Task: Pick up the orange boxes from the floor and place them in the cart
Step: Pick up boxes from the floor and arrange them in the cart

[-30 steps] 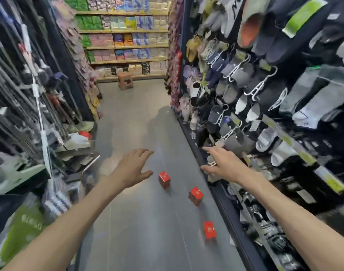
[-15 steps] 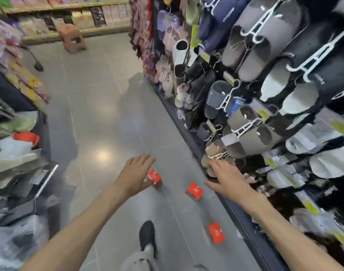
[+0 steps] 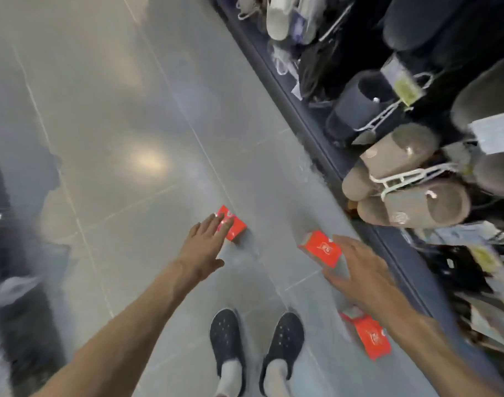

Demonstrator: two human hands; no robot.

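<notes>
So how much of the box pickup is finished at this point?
Nothing looks done yet: all three orange boxes lie on the grey floor, and no cart is in view. In hand: the left hand, open, reaches over the far box, while the right hand, also open, hovers by the middle box. Left: gripping those two, the near box by the right forearm, and carting all three.

Left hand [image 3: 207, 245] covers part of far orange box [image 3: 235, 228]; contact unclear w/ blur. Right forearm [image 3: 417, 333] hides part of near box [image 3: 369, 336]. Slippers [image 3: 402, 179] on right rack smeared, cut by edge.
</notes>
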